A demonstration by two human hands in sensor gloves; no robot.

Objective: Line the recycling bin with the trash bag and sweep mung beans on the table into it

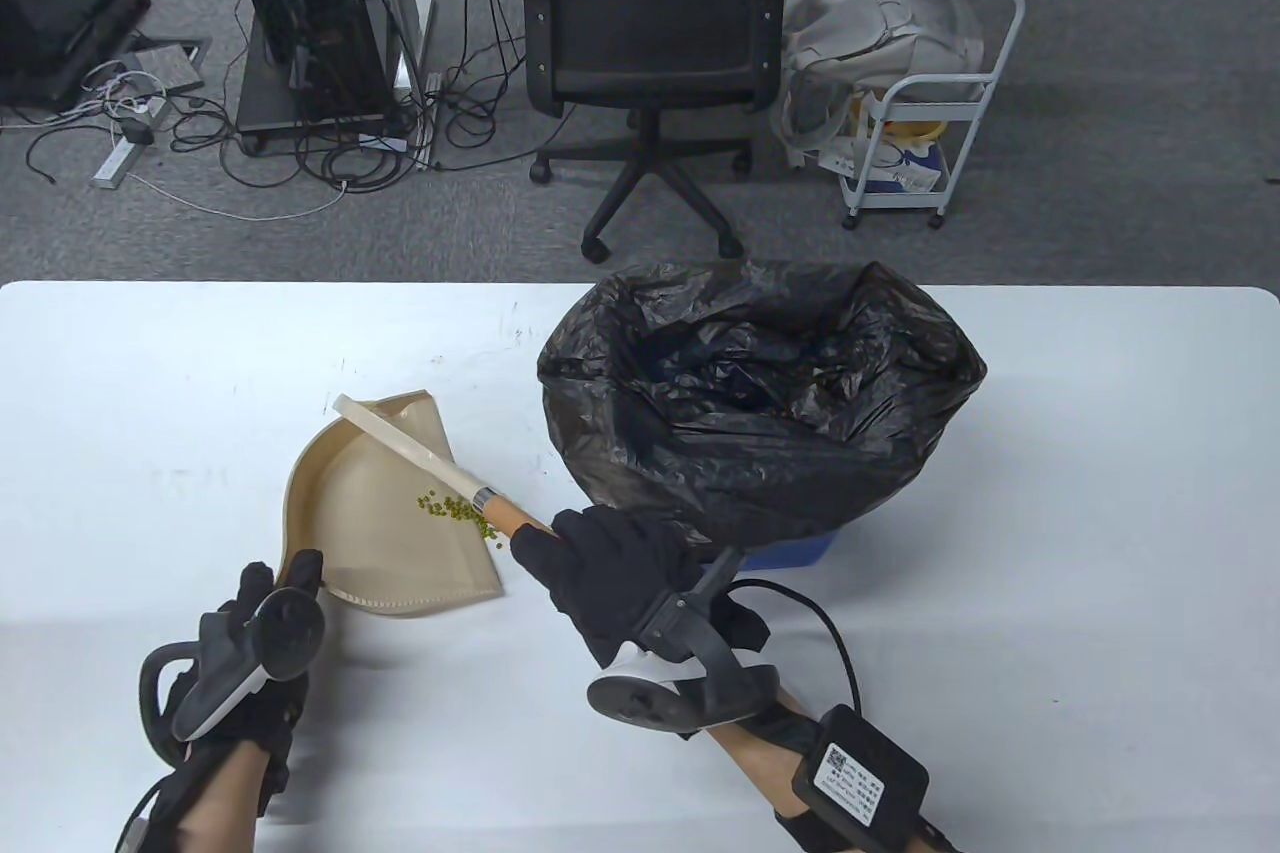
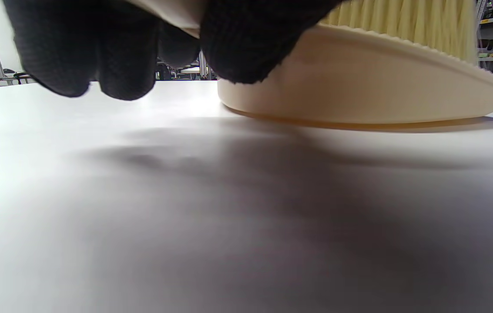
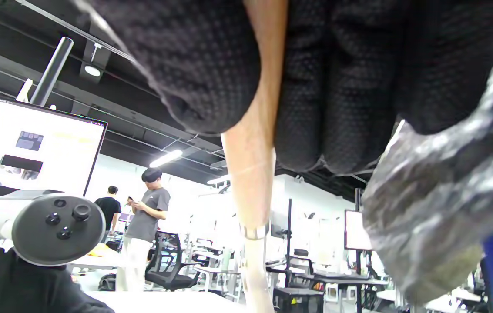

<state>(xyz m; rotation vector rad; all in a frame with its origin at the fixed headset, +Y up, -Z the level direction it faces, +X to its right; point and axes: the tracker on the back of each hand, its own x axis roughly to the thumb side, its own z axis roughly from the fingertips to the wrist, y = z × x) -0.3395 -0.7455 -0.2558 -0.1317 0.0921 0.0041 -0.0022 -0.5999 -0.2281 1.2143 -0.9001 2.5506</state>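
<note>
Grey carpet floor beyond the white counter. Black mesh office chair on castors, centre. Left of it a black equipment stand, cables and a power strip on the floor. Right: white wire cart with a grey backpack. Right wrist view: black ceiling, strip lights, lit screen, two people standing.

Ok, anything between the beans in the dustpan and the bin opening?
Nothing stands on the table between the dustpan and the bin. The brush lies across the pan over the beans, and the bag-covered rim stands higher than the pan.
</note>
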